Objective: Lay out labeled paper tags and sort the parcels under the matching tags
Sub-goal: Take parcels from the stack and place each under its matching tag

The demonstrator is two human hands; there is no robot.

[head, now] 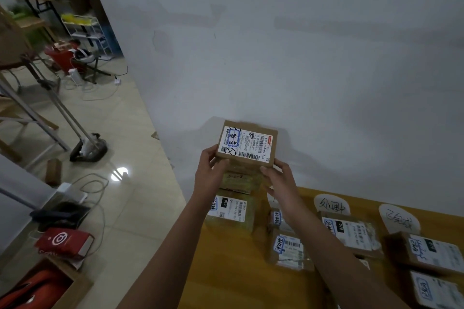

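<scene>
I hold a small brown cardboard parcel [247, 144] up in front of the white wall, its shipping label with blue handwriting facing me. My left hand [209, 170] grips its lower left corner and my right hand [280, 178] grips its lower right corner. Below lies the yellow wooden table [226, 271]. Two round white paper tags with handwriting, one [331, 204] and another [399, 218], sit along the table's far edge. Several labelled parcels lie in columns under them, such as one [231, 212] at the left, one [291, 249] in the middle and one [351, 233] under a tag.
More parcels [426, 251] lie at the table's right side. Left of the table the tiled floor holds cables, a red bag [64, 242], a cardboard box [50, 286] and a lamp stand base [88, 149]. Desks and a rack stand farther back.
</scene>
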